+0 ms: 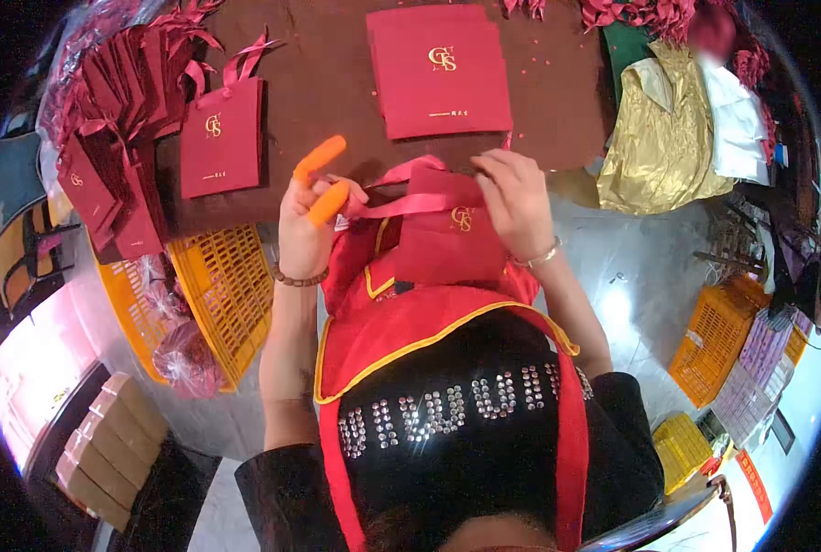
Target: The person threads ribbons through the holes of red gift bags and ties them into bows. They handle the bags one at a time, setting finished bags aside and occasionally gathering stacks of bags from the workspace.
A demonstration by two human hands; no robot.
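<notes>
A dark red paper gift bag point(447, 244) with a gold logo rests over my lap at the table's near edge. Pink ribbon point(401, 204) runs from the bag's top to my left hand point(311, 216), whose fingers are closed on it. Two of that hand's fingers wear orange finger cots point(329, 202). My right hand point(519, 207) grips the bag's upper right edge, its fingertips curled over the top. Just beyond lies a pile of flat red bags point(443, 78). To the left, a finished-looking red bag with ribbon handles point(222, 143) lies on the table.
Several more ribboned bags point(121, 92) crowd the brown table's point(318, 55) left end. Gold wrapping point(659, 138) and white sheets point(737, 120) hang at the right. Yellow crates point(222, 294) stand below left, an orange crate point(719, 340) below right, and cardboard boxes point(111, 442) lower left.
</notes>
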